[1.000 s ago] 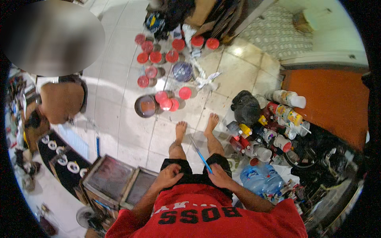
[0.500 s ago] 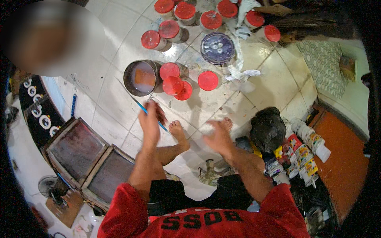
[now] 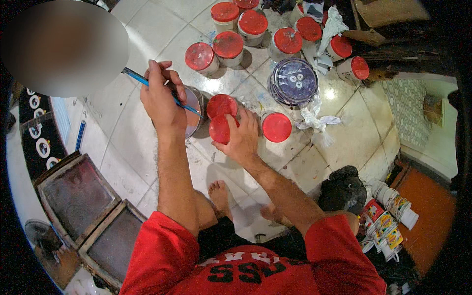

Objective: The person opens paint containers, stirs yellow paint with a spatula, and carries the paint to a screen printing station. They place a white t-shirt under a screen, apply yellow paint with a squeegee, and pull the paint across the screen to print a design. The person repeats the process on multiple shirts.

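Note:
Raised over the metal pot [image 3: 197, 98], my left hand [image 3: 164, 105] is closed round a slim blue stick [image 3: 186, 105] with a dark upper end. Hand and wrist hide much of the pot, though pale liquid shows in it. My right hand [image 3: 243, 140] reaches across to a red round lid [image 3: 219, 129], its thumb on top and its fingers round the far side. Whether that lid sits on a tub is hidden. Touching it at the far side is another red-lidded tub [image 3: 222, 105]. One more red-lidded tub [image 3: 276, 127] stands to the right.
Several red-lidded tubs [image 3: 228, 44] stand farther off, with a dark purple-lidded bucket [image 3: 295, 81] nearer. A crumpled white plastic bag [image 3: 317, 120] lies beside it. Framed screens [image 3: 78, 196] are at left; a black bag [image 3: 342, 189] and small containers [image 3: 386, 226] at right.
Both hands have moved forward from near my feet. My left hand has lifted the blue stick to the pot, and my right hand, empty before, has taken hold of a red lid.

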### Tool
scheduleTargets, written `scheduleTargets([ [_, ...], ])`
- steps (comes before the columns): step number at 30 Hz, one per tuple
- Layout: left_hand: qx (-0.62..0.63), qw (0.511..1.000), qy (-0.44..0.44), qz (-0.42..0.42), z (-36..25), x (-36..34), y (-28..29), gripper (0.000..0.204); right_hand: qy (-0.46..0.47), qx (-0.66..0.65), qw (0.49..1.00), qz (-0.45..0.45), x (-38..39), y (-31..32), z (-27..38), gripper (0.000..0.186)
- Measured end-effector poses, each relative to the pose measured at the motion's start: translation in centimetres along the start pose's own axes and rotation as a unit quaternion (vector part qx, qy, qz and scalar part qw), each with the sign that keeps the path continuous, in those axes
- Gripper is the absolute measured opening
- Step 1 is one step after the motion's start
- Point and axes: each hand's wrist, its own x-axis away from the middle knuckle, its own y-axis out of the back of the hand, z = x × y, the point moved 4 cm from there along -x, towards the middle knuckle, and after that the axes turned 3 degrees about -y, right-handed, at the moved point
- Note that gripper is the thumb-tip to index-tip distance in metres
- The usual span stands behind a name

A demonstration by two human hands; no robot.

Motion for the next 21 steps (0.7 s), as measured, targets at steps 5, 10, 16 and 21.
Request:
scheduleTargets([
  [5,0.06,0.997,-0.041,0.033,-1.9,-2.0,-1.0,0.041,0.012,-0.007,1.0,-0.004,-1.5,-0.3,-0.2,0.087],
  [10,0.108,0.993,-0.019,0.042,-2.4,-3.0,-0.8,0.041,-0.011,-0.037,0.984,-0.174,-3.9,4.7,-5.4,0.078],
  [16,0.148,0.989,-0.015,0.026,-3.8,-3.7,1.1,0.037,-0.048,0.236,0.935,-0.262,-7.0,10.3,-11.5,0.066],
  [21,0.159,0.987,-0.028,0.024,-4.8,-3.9,2.7,0.035,0.065,0.051,0.996,-0.028,-5.2,2.1,-4.2,0.074],
])
